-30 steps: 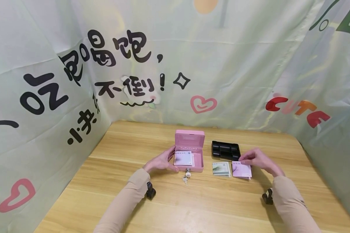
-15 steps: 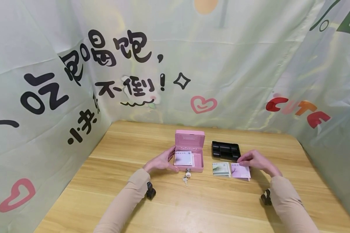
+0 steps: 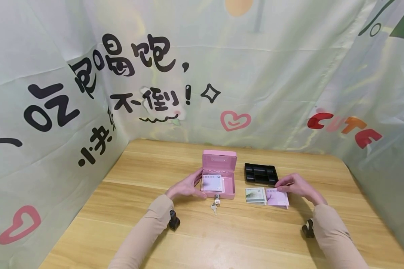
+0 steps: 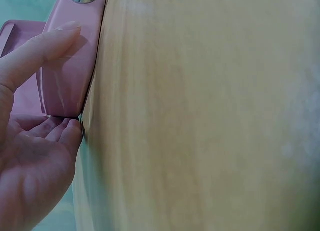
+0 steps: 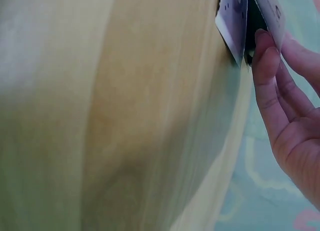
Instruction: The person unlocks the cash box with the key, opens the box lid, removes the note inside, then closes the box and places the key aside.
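Note:
My left hand (image 3: 187, 185) holds the front left corner of a pink cash box (image 3: 229, 194); its thumb lies on the front wall and its fingers touch the side, as the left wrist view shows. The box's lid (image 3: 219, 161) stands raised, and pale purple folded banknotes (image 3: 212, 182) lie inside. My right hand (image 3: 297, 186) pinches the back edge of purple folded banknotes (image 3: 277, 198) on the table. In the right wrist view the upper leaf of these banknotes (image 5: 272, 13) is lifted apart from the lower one, between thumb and fingers.
Green folded banknotes (image 3: 255, 195) lie just left of the purple ones. Behind them sits a black compartment tray (image 3: 260, 173). A lock (image 3: 217, 200) with keys (image 3: 214, 208) hangs at the box front. A printed curtain (image 3: 202, 74) encloses the wooden table (image 3: 215, 239).
My right hand has shifted the purple banknotes slightly left, closer to the green ones, mostly in the first half second. My left hand and the cash box have stayed put.

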A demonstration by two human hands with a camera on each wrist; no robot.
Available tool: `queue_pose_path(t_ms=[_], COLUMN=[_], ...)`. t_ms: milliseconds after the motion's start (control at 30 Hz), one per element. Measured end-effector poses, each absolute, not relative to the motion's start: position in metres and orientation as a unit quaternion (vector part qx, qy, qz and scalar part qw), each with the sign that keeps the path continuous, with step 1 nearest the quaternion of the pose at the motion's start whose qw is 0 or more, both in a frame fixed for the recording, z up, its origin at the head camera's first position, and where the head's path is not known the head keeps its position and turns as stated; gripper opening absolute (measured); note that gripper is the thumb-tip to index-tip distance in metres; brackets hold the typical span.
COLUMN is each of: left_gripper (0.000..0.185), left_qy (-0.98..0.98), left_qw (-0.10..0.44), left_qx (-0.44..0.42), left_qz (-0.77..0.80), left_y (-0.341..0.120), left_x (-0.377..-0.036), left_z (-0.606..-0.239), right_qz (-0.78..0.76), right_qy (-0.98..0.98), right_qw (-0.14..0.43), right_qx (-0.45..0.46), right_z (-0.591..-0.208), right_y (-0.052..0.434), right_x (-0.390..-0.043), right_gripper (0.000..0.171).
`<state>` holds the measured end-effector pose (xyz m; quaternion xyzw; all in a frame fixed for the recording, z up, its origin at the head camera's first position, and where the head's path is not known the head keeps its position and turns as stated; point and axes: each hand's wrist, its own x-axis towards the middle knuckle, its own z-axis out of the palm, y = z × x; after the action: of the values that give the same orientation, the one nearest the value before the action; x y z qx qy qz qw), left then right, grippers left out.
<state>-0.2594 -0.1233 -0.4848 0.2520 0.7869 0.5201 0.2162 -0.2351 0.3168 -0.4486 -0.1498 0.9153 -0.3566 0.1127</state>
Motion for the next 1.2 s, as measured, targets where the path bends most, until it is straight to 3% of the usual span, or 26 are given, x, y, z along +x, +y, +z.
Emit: queue_pose_path(t_ms=[667,1200], left_gripper=[0.119,0.12], left_qy=[0.79,0.792], left_qw=[0.213,0.217], left_qx=[0.26,0.254], left_qz=[0.513,0.512], left_y=[-0.123,-0.123], left_x=[-0.26,-0.259], left_z=[-0.485,-0.484], right_qz=[-0.372,-0.394], right_qy=[0.919,0.9], right_qw=[0.065,0.076], right_qx=[-0.116,-0.169], right_z=[-0.44,-0.424], right_y=[0.32,0.275], right_x=[-0.225,-0.219], right_gripper=[0.023,0.034])
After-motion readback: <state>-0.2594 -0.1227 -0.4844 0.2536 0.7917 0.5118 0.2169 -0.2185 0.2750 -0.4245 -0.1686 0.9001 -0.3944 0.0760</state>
